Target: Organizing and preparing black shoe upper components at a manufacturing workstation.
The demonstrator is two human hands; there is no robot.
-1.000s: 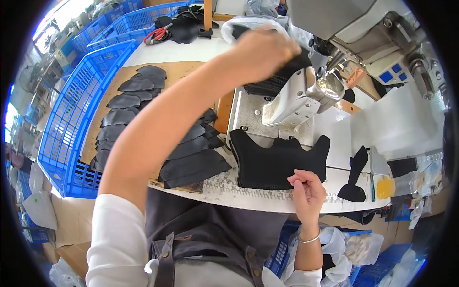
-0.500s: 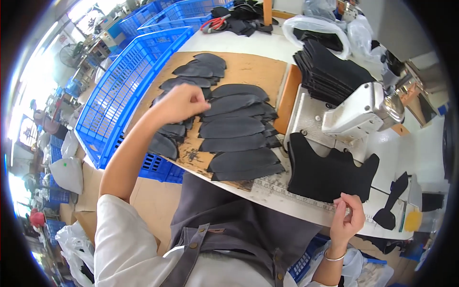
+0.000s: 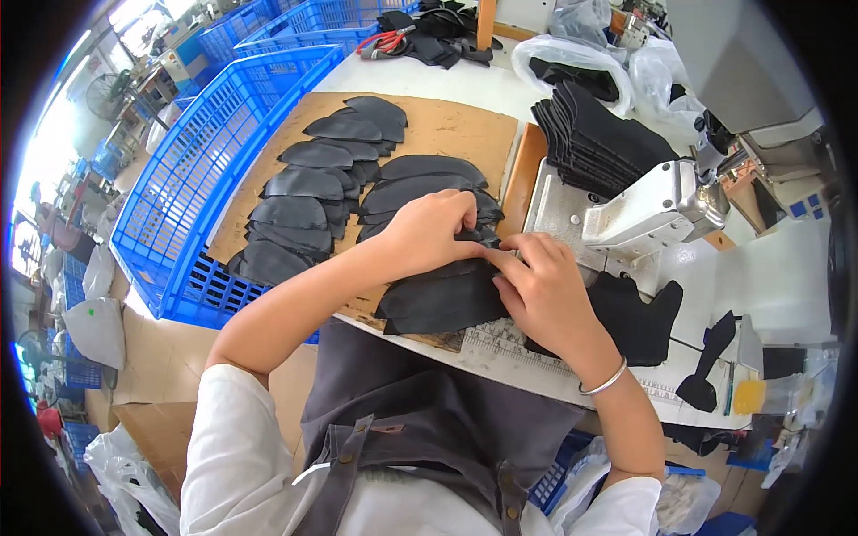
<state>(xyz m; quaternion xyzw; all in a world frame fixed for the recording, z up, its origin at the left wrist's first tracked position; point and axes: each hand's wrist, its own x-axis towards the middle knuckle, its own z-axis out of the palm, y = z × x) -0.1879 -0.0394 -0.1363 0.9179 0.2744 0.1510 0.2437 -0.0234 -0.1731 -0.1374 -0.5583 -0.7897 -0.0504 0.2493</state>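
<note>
Black pieces, right hand now beside left hand

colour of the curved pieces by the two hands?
Black: the curved pieces have a slight sheen and no visible pattern. Best seen in the head view.

I can't see what sits between the fingertips of the left hand and right hand, near the dial's centre; they cover part of the dark curved pieces there. Toward half past three, the right hand and wrist hide the left end of the black panel. Around half past four, the ruler strip has marks too fine for me to read. At two, the machine's white arm blocks the lower corner of the panel stack. A blue basket at eleven is cut off above; a distant person at nine is blurred.
</note>
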